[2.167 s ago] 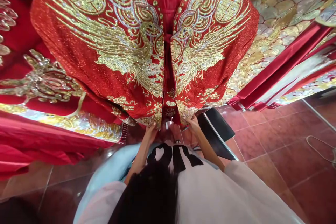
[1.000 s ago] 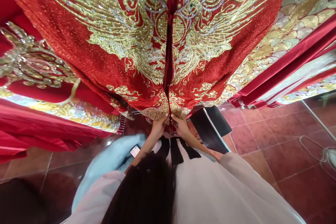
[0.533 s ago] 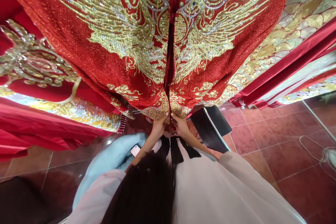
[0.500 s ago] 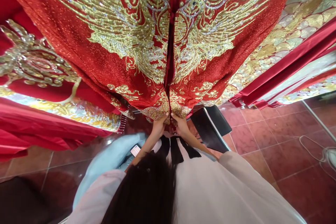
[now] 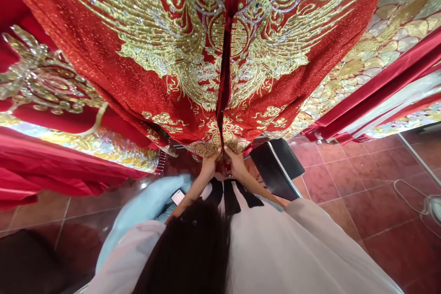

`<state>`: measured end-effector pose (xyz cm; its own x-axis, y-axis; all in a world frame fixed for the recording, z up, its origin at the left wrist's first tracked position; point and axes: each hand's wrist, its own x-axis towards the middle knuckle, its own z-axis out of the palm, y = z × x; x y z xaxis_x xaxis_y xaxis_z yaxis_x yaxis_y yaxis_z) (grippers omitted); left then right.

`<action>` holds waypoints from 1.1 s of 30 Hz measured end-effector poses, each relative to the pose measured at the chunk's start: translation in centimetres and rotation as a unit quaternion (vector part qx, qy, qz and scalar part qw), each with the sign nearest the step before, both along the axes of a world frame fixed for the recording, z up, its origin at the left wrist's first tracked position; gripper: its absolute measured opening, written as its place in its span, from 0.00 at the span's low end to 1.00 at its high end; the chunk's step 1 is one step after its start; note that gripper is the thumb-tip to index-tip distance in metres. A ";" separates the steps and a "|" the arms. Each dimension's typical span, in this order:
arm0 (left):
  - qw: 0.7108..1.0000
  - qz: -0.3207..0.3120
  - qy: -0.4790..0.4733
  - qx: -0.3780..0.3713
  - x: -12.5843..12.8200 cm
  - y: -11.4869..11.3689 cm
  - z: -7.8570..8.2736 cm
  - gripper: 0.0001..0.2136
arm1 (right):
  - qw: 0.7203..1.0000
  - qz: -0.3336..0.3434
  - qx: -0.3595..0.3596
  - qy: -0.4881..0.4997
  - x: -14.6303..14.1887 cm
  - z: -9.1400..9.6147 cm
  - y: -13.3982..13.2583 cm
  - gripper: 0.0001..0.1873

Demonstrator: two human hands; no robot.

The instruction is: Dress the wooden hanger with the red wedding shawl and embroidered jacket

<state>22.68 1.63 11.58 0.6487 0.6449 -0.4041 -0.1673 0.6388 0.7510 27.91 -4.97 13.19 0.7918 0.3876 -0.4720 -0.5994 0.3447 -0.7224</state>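
Note:
A sparkling red jacket (image 5: 144, 87) hangs before me, its front embroidered in gold with two facing birds and beaded round emblems. A dark gap runs down the middle between its two front edges. At the bottom of the left edge, my left hand (image 5: 208, 165) is closed on the hem, thumb on top of the gold pattern. My right hand (image 5: 236, 163) pinches the matching corner of the right edge, close beside it. Both thumbs point up towards the gap, and the other fingers are hidden behind or under the cloth.
Red garments with beaded trim (image 5: 51, 82) hang at left, and a gold scale-patterned garment (image 5: 365, 50) at right. A black folder-like object (image 5: 275, 165) is right of my arms. A phone (image 5: 178, 196) lies by my left forearm. A white cable (image 5: 409, 188) lies on the tiled floor (image 5: 344, 170).
Hardly anything differs. The upper part of the jacket has shifted very slightly to the right in view, and both hands keep their grip at the hem.

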 end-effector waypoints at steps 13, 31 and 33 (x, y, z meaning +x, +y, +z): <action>0.999 -0.013 0.039 0.030 -0.2 1.0 -1.6 0.19 | 0.959 0.187 -0.185 -0.104 0.8 1.2 -0.9 0.15; 0.984 -0.010 0.098 0.151 -0.4 1.0 -2.9 0.20 | 0.967 0.109 -0.202 -0.114 0.0 0.9 0.2 0.15; 0.980 -0.011 0.108 0.169 -0.4 0.9 -3.0 0.18 | 0.972 0.098 -0.193 -0.091 -0.2 1.0 0.3 0.15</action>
<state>22.29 2.55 8.59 0.5873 0.7518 -0.2998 0.0306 0.3495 0.9364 27.70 -4.69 14.21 0.8047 0.3614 -0.4710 -0.4758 -0.0819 -0.8757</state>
